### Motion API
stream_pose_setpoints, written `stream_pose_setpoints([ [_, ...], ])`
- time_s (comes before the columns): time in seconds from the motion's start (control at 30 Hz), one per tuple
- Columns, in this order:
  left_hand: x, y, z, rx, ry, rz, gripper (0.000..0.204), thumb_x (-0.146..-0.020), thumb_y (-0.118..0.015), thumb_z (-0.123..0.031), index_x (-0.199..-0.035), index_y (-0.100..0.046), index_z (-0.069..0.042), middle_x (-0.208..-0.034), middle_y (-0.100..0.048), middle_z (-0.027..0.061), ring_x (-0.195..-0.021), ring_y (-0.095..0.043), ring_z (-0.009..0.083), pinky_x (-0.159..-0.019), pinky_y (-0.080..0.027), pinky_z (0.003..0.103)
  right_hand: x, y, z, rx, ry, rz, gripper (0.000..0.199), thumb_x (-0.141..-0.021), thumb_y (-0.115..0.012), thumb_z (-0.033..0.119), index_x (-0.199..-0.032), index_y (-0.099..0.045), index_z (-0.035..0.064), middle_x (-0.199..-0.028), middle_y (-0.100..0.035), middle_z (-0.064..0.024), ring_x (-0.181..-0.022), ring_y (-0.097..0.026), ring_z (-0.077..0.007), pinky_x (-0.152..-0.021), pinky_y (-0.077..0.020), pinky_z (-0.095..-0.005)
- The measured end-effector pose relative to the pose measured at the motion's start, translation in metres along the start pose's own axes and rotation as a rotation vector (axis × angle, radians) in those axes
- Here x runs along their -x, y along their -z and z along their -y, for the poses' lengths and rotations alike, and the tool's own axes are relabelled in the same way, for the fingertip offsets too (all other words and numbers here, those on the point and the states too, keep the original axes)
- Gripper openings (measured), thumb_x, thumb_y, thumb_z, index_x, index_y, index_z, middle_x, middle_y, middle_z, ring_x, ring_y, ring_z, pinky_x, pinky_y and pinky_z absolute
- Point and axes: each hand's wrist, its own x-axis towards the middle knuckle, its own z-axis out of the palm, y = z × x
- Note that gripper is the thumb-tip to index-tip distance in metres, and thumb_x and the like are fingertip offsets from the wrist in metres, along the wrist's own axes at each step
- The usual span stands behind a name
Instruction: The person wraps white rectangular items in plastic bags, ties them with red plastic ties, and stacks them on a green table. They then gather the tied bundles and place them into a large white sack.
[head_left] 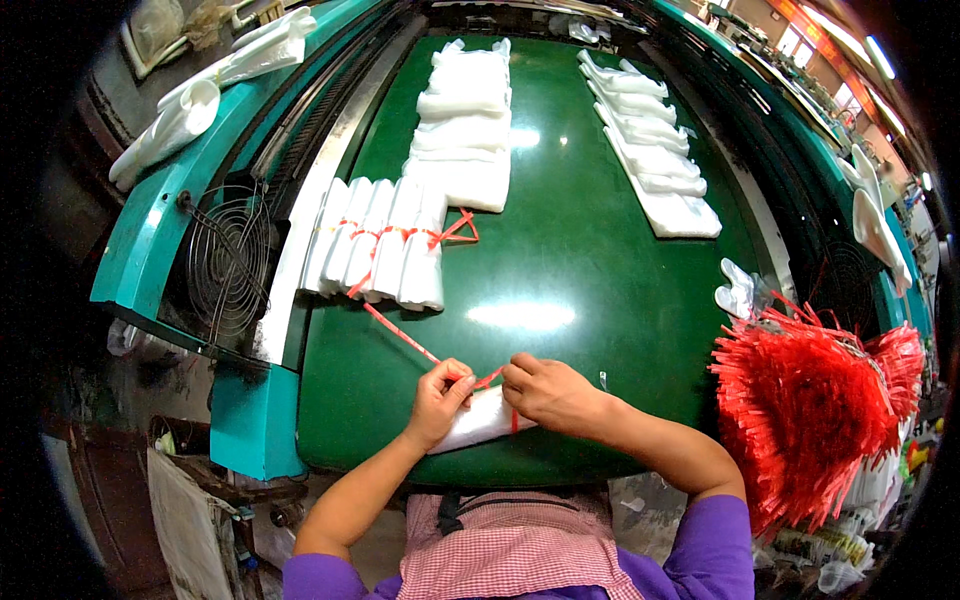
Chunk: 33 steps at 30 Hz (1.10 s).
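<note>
Close to the front edge of the green work surface (590, 290), a rolled bundle of white plastic bags (476, 421) lies under my hands. A thin red plastic strip (401, 333) passes around it, and one long end trails up toward the left. My left hand (437, 404) pinches the strip between thumb and fingers just above the roll. From the other side, my right hand (553, 393) has its fingertips closed on the same strip. A short red band shows around the roll below the right hand. Whether the strip is knotted is hidden by my fingers.
Several rolls bound with red strips (372, 245) lie at left. Stacks of folded white bags (460, 150) and more overlapping bags (655, 165) lie farther off. A thick bunch of red strips (805, 410) hangs at right. A wire fan guard (228, 255) sits at the left edge.
</note>
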Motion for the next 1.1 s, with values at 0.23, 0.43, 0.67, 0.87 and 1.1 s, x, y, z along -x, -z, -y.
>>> stream_pose_setpoints([
  [0.23,0.003,0.0,0.001,-0.078,-0.045,0.045,0.011,-0.089,-0.057,-0.006,-0.081,-0.051,-0.002,-0.084,-0.053,0.0023,-0.064,-0.049,0.0059,-0.058,-0.043,0.02,-0.009,0.007,0.009,-0.83,-0.132,-0.008,0.017,-0.087,-0.049,0.013,-0.083,-0.06,0.0009,-0.069,-0.059,-0.0086,-0.048,-0.046,-0.0188,-0.049,-0.0418,-0.0318],
  [0.43,0.013,-0.015,0.001,-0.603,-0.5,0.111,0.013,-0.075,-0.065,-0.003,-0.073,-0.052,-0.003,-0.081,-0.056,0.0119,-0.072,-0.056,0.0257,-0.064,-0.046,0.032,-0.009,-0.042,-0.002,-1.432,-0.556,-0.281,0.022,-0.085,-0.048,0.001,-0.102,-0.061,-0.001,-0.079,-0.059,-0.0083,-0.065,-0.057,-0.0199,-0.059,-0.047,-0.0323],
  [0.67,0.011,-0.018,-0.024,-0.837,-0.792,0.204,0.013,-0.076,-0.066,-0.011,-0.074,-0.055,-0.005,-0.087,-0.06,0.0096,-0.073,-0.059,0.0251,-0.062,-0.049,0.036,0.007,-0.046,0.012,-1.207,-0.473,-0.28,0.008,-0.083,-0.061,0.006,-0.088,-0.061,0.0001,-0.075,-0.057,-0.0119,-0.065,-0.059,-0.0235,-0.059,-0.0477,-0.034],
  [0.87,-0.052,0.038,-0.014,-0.893,-0.141,-0.062,0.013,-0.079,-0.061,-0.01,-0.073,-0.058,0.001,-0.07,-0.059,0.0126,-0.061,-0.058,0.0262,-0.058,-0.046,0.036,0.019,-0.038,0.058,-0.592,-0.116,-0.527,0.016,-0.068,-0.069,0.009,-0.068,-0.053,0.0048,-0.074,-0.054,-0.0088,-0.059,-0.053,-0.0261,-0.051,-0.0438,-0.0366],
  [1.1,-0.054,0.049,-0.03,-0.38,0.175,0.032,0.022,-0.085,-0.062,-0.021,-0.093,-0.062,0.0,-0.076,-0.065,0.0127,-0.068,-0.065,0.0235,-0.062,-0.049,0.033,0.005,-0.024,0.008,-0.298,-0.235,-0.041,0.078,-0.066,-0.073,0.019,-0.134,-0.037,0.0091,-0.124,-0.051,-0.0189,-0.109,-0.053,-0.0342,-0.094,-0.0432,-0.0433],
])
